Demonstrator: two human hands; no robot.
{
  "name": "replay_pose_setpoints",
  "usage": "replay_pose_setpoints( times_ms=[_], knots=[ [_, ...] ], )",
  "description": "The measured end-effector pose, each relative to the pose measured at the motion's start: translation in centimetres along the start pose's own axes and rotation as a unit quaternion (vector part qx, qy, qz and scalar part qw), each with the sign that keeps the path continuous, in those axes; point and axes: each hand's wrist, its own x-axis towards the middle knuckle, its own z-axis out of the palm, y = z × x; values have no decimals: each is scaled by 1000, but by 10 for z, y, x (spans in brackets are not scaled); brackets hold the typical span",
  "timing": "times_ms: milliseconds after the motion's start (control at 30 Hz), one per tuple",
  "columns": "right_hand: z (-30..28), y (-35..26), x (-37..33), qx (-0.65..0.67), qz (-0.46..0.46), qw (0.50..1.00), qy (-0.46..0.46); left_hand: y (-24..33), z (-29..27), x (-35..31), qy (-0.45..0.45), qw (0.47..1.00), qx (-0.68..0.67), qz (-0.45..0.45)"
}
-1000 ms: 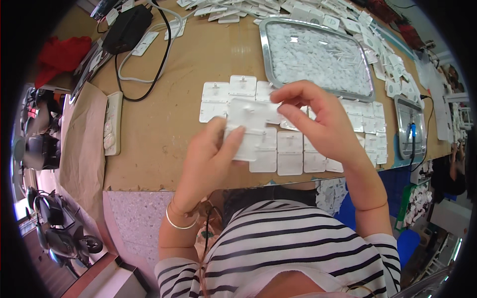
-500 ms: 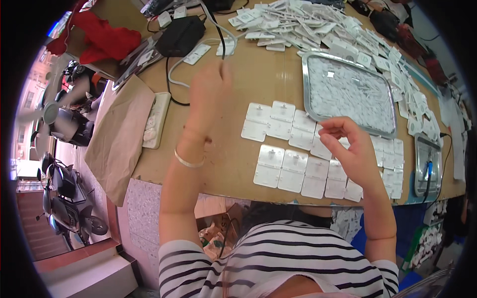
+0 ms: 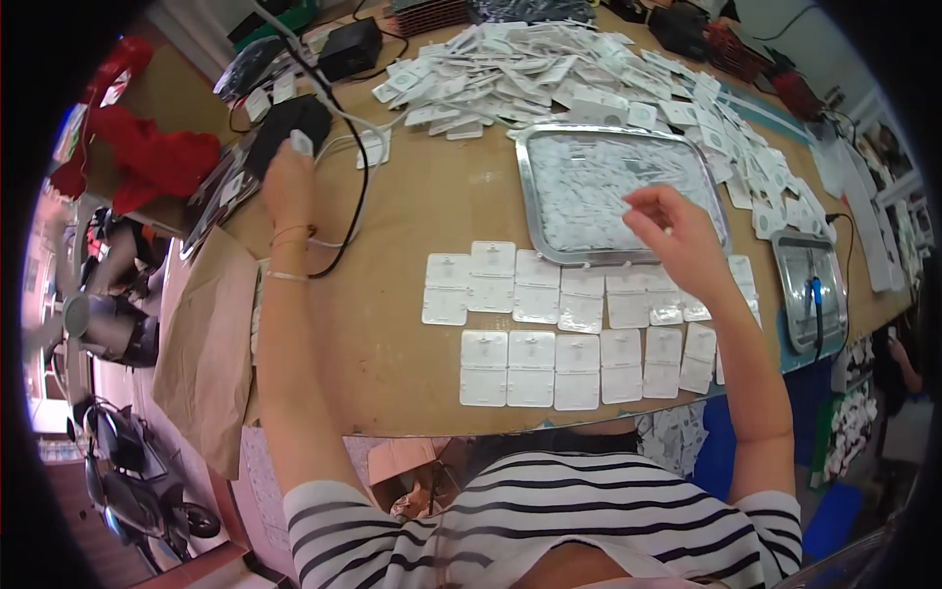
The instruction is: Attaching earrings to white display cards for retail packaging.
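My left hand (image 3: 291,191) reaches to the far left beside a black box (image 3: 289,130). Its fingertips are closed on a white card (image 3: 301,142), mostly hidden by the hand and slightly blurred. My right hand (image 3: 679,240) hovers above the near right part of a metal tray (image 3: 528,187) full of small white plastic pieces (image 3: 589,182). Its fingers curl toward the thumb; a small white spot shows among them, too small to name. Between me and the tray, white hinged-looking cards (image 3: 493,277) lie in two rows, several in each, the right end partly behind my right forearm.
A large heap of white cards (image 3: 520,79) spreads behind the tray and down its right side. A smaller metal tray (image 3: 793,294) holds a blue pen-like tool (image 3: 816,292). Cables (image 3: 365,187) loop beside my left hand. Brown paper (image 3: 211,344) hangs over the left table edge.
My left hand has moved left to the black box and closed on a white card. My right hand has shifted from the card rows to over the tray. The whole view has turned.
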Motion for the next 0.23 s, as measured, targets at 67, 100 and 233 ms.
replay_pose_setpoints(
  times_ms=[67, 100, 233],
  knots=[
    [1, 18, 28, -110, -9, 994, 28, 3, -23, -9, 66, 942, -310, -109],
    [3, 34, 42, -147, -28, 988, 31, 15, -32, -15, 38, 821, -539, -182],
    [24, 50, 89, -219, -52, 974, -11, 70, -60, -54, -44, 702, -699, -126]
  ],
)
